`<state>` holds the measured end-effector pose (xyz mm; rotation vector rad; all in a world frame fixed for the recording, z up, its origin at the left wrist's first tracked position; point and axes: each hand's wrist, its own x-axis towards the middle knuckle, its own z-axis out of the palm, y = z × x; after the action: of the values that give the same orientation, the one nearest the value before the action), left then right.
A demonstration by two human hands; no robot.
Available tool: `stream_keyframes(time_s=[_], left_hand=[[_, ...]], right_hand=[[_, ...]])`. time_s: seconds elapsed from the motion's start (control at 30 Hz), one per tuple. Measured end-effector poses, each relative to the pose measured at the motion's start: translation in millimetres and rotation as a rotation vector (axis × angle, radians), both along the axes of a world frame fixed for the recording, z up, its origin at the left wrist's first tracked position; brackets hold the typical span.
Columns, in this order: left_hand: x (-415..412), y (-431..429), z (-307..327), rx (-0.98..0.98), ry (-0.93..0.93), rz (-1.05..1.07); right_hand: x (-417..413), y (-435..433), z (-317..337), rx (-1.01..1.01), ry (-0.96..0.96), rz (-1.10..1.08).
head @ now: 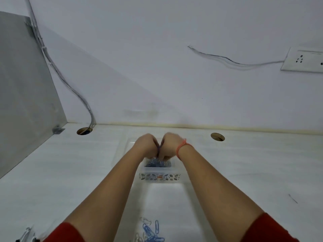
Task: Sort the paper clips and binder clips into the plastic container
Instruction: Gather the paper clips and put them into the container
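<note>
A small clear plastic container (159, 177) with a leaf pattern on its front wall stands on the white desk (70, 172). Blue and white paper clips (154, 164) fill it. Both hands meet just above the container's far side. My left hand (146, 144) and my right hand (170, 145) have their fingers curled downward into the clips, and a blue clip shows between them. Which hand grips it is unclear. A loose pile of blue and white paper clips (151, 232) lies at the near edge. Dark binder clips (26, 235) sit at the bottom left.
A grey partition (26, 88) walls off the left side. Two round cable holes (84, 131) (217, 137) sit near the back wall, with cables rising from the left one. A wall socket (304, 59) is at the upper right.
</note>
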<state>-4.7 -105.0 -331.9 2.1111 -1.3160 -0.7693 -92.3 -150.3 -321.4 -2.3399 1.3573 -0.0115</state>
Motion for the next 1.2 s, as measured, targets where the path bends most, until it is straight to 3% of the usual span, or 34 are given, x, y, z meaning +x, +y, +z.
stream_keyframes(time_s=[0.07,0.13,0.33,0.5,0.6,0.7,0.9,1.03,1.1,1.2], left_hand=[[3.1,-5.2,-7.4,0.045,0.013,-0.010],[8.8,-10.5,-7.4,0.052,0.082,-0.013],[6.7,0.2,5.0,-0.060,0.152,0.046],[-12.2,67.3,-7.1,-0.259,0.019,0.125],[-22.4,119.3,-42.1,-0.230,-0.154,0.119],[-22.4,150.3,-81.6,-0.073,-0.353,0.049],[-30.4,203.4,-101.9,-0.118,-0.309,-0.068],[-31.1,247.8,-91.3,0.049,-0.345,-0.167],[-34.2,253.7,-83.8,0.144,-0.351,-0.168],[-43.4,247.3,-81.9,0.127,-0.352,-0.101]], right_hand=[[1.0,-2.5,-9.3,0.118,0.053,-0.008],[-0.3,-6.7,-12.7,0.049,0.033,-0.047],[-22.9,0.3,-10.0,-0.115,-0.267,-0.151],[-65.1,62.6,-18.5,-0.109,-0.512,-0.127],[-70.5,105.7,-58.9,-0.086,-0.406,0.010],[-62.3,136.2,-102.9,-0.066,-0.289,0.119],[-79.6,162.4,-122.4,-0.066,-0.412,0.156],[-110.4,166.9,-104.0,-0.116,-0.449,0.115],[-128.3,165.0,-93.7,-0.114,-0.350,0.098],[-138.6,173.3,-90.1,0.004,-0.077,0.121]])
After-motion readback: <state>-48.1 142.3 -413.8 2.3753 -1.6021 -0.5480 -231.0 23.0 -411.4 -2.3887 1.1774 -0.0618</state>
